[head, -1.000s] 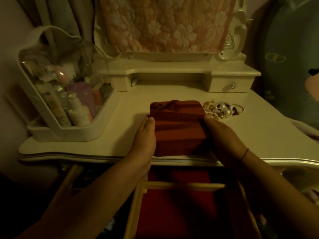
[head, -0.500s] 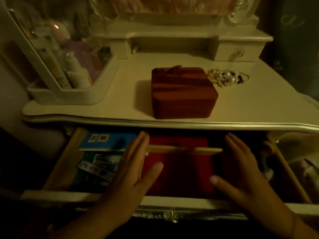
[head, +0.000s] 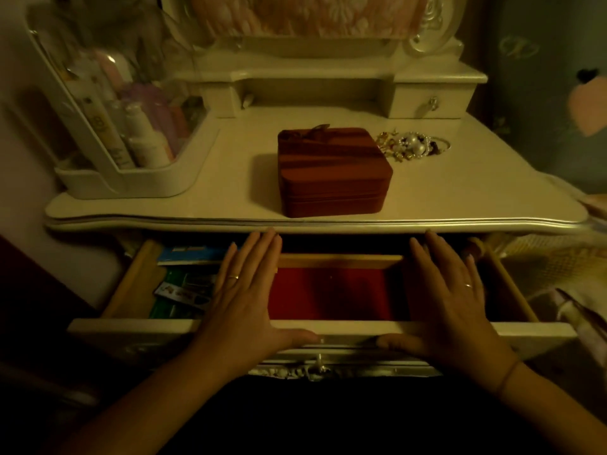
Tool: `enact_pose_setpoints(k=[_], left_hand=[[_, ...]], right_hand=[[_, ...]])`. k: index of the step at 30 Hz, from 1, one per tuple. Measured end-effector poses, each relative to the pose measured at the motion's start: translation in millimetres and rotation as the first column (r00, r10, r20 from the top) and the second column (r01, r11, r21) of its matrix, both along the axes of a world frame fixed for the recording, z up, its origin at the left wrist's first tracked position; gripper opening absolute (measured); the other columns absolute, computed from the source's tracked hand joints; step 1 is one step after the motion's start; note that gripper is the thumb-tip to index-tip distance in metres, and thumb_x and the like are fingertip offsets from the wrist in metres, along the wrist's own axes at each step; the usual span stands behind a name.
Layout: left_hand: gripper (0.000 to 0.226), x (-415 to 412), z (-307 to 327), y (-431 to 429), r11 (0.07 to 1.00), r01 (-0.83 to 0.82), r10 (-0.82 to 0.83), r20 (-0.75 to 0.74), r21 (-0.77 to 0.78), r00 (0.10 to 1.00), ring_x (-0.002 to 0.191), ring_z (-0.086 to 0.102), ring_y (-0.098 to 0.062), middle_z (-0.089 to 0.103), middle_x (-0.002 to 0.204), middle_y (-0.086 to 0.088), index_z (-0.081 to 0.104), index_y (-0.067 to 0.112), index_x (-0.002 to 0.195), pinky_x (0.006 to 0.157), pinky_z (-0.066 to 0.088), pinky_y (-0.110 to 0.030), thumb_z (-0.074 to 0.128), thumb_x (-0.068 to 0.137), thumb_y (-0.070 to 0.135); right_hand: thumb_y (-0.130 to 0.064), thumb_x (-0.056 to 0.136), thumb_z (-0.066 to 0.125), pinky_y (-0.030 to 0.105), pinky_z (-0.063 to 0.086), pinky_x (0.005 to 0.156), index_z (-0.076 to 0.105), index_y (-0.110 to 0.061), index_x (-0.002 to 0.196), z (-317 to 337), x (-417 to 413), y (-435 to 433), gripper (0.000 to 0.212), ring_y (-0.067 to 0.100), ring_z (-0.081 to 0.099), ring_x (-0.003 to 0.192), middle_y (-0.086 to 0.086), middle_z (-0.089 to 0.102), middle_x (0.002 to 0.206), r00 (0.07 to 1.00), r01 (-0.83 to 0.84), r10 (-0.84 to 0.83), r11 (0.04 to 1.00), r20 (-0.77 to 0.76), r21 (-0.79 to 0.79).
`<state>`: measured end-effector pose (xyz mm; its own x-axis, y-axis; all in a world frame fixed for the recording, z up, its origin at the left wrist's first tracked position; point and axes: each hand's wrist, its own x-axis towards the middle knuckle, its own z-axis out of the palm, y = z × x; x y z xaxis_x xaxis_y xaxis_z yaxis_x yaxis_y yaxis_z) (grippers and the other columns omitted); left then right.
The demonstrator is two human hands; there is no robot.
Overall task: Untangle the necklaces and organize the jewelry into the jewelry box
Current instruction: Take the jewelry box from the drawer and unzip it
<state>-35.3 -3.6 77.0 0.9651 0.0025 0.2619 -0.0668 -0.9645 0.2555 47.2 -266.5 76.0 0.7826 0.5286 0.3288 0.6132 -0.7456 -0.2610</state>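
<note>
A cream dressing surface with a scalloped front edge filled the dim, yellow-lit view, and a carved mirror frame rose behind it at twelve o'clock. The dark red jewelry box sat near the middle of the surface, its lid closed and a small bow at its far edge. At the box's two o'clock, just beside its far right corner, lay the tangled jewelry. It was a heap of pearls, gold pieces and a thin bangle, too knotted to tell apart. A clear-fronted cosmetics organizer holding bottles stood at the box's ten o'clock, well apart from it. A small drawer with a knob sat at the back, at one o'clock.

Below the surface, toward six o'clock, a wide drawer stood pulled out. Its middle compartment showed a red lining, and its left compartment held cards and packets.

Both hands lay spread over the drawer, released and grasping nothing. The left hand stretched flat with straight fingers pointing to twelve o'clock, its thumb resting on the top edge of the drawer front. The right hand mirrored it at the left hand's three o'clock, thumb on the same edge. A thin band circled the right wrist.
</note>
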Motion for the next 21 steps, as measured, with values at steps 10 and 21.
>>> enact_pose_setpoints(k=[10,21], left_hand=[[0.108,60,-1,31,0.977,-0.175,0.157,0.141,0.123,0.978,0.140,0.017,-0.019,0.036,0.150,-0.005,0.031,0.015,0.144,0.116,-0.002,-0.041,0.033,0.065,0.088],[0.074,85,-14,30,0.954,-0.292,0.239,0.427,0.064,0.872,0.115,0.041,-0.023,0.059,0.122,-0.006,0.051,0.019,0.117,0.102,0.020,-0.042,0.050,0.067,0.074]], right_hand=[[-0.089,0.055,0.042,0.051,-0.011,0.113,0.015,-0.020,0.149,-6,58,31,0.119,0.017,-0.002,0.144,0.001,0.014,0.156,0.977,0.189,-0.195,0.980,0.087,0.066],[-0.071,0.068,0.054,0.056,-0.001,0.113,0.045,-0.019,0.131,-27,71,50,0.082,0.022,0.023,0.138,0.007,0.042,0.140,0.902,0.278,-0.350,0.919,0.252,0.279]])
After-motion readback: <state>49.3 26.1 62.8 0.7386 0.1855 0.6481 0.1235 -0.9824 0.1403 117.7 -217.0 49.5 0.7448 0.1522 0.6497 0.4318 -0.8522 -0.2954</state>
